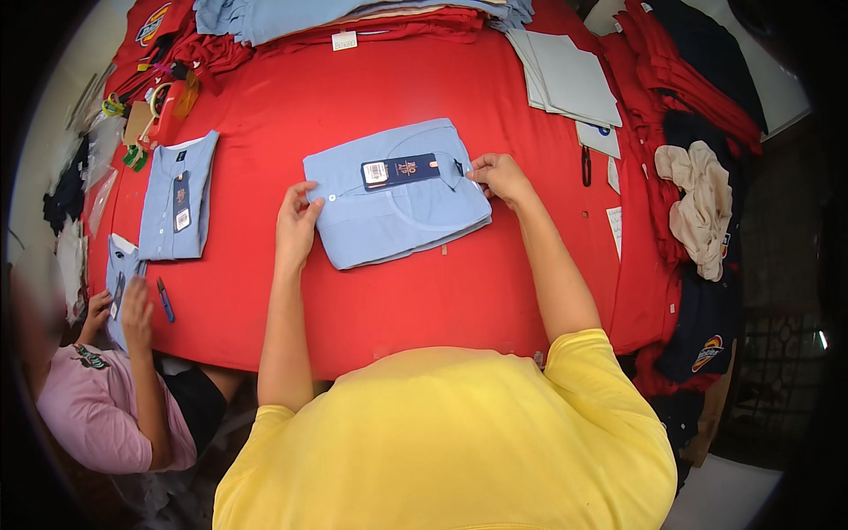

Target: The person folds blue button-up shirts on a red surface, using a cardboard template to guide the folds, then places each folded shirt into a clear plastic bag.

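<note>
A folded light-blue shirt [380, 231] lies flat on the red-covered table in front of me. Across its upper part rests a dark navy hang tag [415, 170] with a white label on one end. My left hand [297, 228] pinches the shirt's left edge, close to a small white button. At the opposite side, the fingers of my right hand [502, 179] are closed on the edge near the collar. Exactly how much cloth is between those fingertips is hard to see.
Left of me, a co-worker in a pink top handles another blue garment [122, 265]; a tagged folded shirt [177, 203] and blue thread snips [165, 300] lie nearby. Garment stacks [265, 19] line the back. White sheets [565, 78] and beige cloth [700, 208] are at right.
</note>
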